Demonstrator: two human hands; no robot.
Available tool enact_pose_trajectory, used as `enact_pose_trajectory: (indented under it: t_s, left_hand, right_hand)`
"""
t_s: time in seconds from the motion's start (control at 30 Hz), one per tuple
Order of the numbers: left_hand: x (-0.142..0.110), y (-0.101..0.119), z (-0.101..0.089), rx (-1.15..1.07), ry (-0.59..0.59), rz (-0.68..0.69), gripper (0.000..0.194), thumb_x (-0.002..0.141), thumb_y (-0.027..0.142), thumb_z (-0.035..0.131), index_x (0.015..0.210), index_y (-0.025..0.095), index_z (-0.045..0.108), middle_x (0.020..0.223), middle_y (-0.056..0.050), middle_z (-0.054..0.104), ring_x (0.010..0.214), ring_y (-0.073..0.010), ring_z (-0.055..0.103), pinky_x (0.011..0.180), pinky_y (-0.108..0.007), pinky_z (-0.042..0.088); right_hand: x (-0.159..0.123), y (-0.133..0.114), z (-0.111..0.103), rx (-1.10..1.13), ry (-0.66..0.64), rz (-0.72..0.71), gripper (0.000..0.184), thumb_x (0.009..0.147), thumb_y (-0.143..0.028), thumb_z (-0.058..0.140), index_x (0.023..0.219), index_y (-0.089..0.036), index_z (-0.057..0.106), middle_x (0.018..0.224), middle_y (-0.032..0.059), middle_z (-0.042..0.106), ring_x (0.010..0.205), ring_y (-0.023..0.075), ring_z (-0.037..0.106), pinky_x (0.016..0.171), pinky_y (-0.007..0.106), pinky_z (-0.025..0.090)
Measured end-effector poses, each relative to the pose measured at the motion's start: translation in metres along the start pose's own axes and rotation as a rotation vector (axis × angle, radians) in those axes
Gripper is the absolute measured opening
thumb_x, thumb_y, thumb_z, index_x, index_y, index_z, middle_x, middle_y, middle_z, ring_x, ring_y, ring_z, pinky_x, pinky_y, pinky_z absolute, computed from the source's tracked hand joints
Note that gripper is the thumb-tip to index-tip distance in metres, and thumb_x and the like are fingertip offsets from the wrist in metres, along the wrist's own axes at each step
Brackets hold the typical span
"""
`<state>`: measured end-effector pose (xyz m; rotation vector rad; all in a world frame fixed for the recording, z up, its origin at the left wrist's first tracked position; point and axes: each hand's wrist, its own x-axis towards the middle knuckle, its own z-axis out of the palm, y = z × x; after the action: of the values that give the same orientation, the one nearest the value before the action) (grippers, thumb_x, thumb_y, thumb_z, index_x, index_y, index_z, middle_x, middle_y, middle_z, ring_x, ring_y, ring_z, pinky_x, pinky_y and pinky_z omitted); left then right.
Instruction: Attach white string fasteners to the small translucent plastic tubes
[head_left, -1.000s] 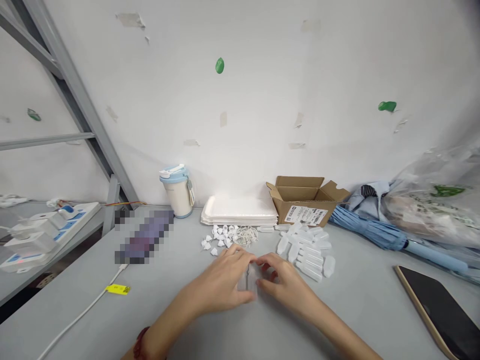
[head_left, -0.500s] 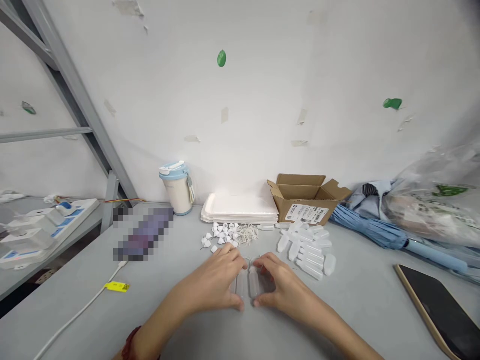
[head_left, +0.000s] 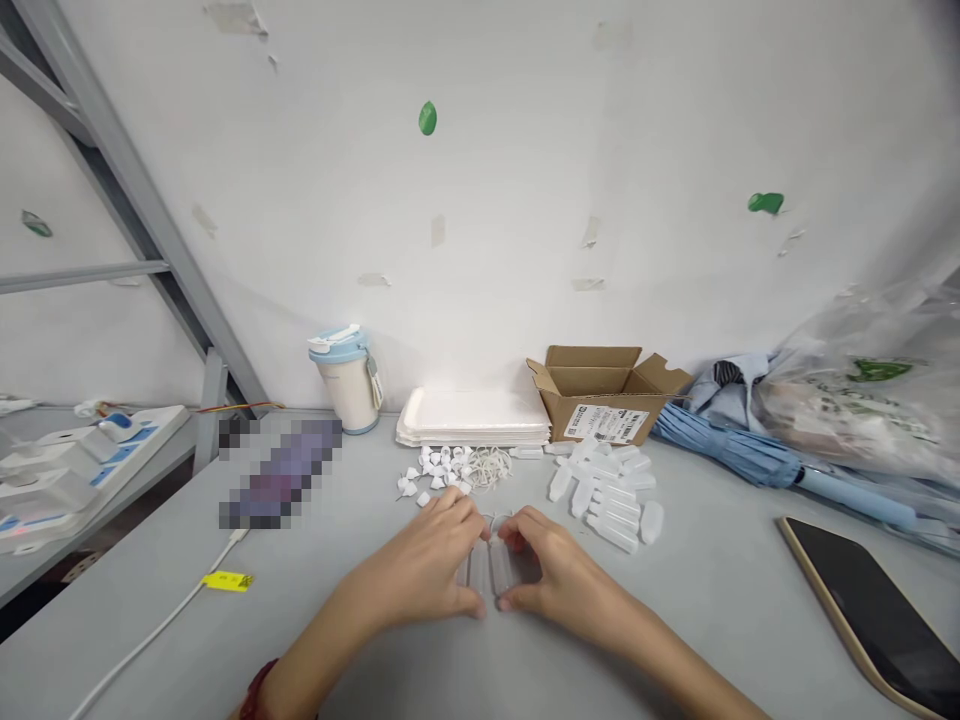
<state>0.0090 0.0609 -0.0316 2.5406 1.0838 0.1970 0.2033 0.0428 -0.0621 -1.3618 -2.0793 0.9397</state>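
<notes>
My left hand (head_left: 431,565) and my right hand (head_left: 551,570) meet over the grey table (head_left: 375,650), fingers curled around small clear plastic bottles (head_left: 489,568) that lie side by side between them. Thumbs press the near ends and fingertips the far ends. Beyond the fingers, a thin rubber band seems to loop near the bottles' tops. Just behind lie a heap of white caps (head_left: 439,472) and loose rubber bands (head_left: 491,466). A pile of more clear bottles (head_left: 611,492) lies to the right of my right hand.
A stack of white trays (head_left: 474,418) and an open cardboard box (head_left: 600,395) stand at the wall, with a blue-lidded cup (head_left: 346,378) to their left. A blue umbrella (head_left: 757,458), plastic bags (head_left: 862,400) and a dark tablet (head_left: 877,610) lie right. A white cable with yellow tag (head_left: 225,581) lies left.
Both hands have drawn slightly closer to me and pressed the bottles together side by side. The camera has shifted a little, so everything sits slightly further left.
</notes>
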Motion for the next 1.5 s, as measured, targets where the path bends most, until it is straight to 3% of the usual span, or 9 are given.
enact_pose_trajectory:
  t_s: [0.37, 0.57, 1.5]
  left_hand:
    - [0.002, 0.003, 0.001, 0.03, -0.006, 0.008, 0.054, 0.058, 0.041, 0.078, 0.1, 0.017, 0.055, 0.099, -0.006, 0.05, 0.097, -0.0258, 0.042, 0.081, -0.034, 0.038]
    - [0.001, 0.0, 0.003, 0.045, -0.016, 0.0, 0.051, 0.06, 0.046, 0.075, 0.097, 0.017, 0.056, 0.096, -0.005, 0.05, 0.096, -0.0252, 0.042, 0.079, -0.034, 0.038]
    - [0.004, 0.003, 0.002, -0.014, -0.002, -0.056, 0.051, 0.061, 0.043, 0.075, 0.099, 0.017, 0.052, 0.098, -0.005, 0.048, 0.097, -0.0247, 0.041, 0.081, -0.035, 0.038]
  right_hand:
    - [-0.001, 0.001, 0.002, 0.019, 0.004, -0.008, 0.04, 0.056, -0.018, 0.076, 0.087, -0.02, 0.052, 0.089, -0.0005, 0.052, 0.081, 0.0158, 0.049, 0.07, 0.027, 0.041]
    - [0.0, -0.005, 0.004, 0.018, -0.021, 0.055, 0.042, 0.054, -0.02, 0.077, 0.086, -0.018, 0.05, 0.086, -0.0015, 0.052, 0.079, 0.0153, 0.049, 0.068, 0.025, 0.039]
    - [0.003, 0.003, 0.01, 0.047, 0.002, -0.007, 0.054, 0.057, -0.022, 0.078, 0.104, -0.021, 0.052, 0.094, 0.0013, 0.054, 0.084, 0.0174, 0.051, 0.074, 0.028, 0.042]
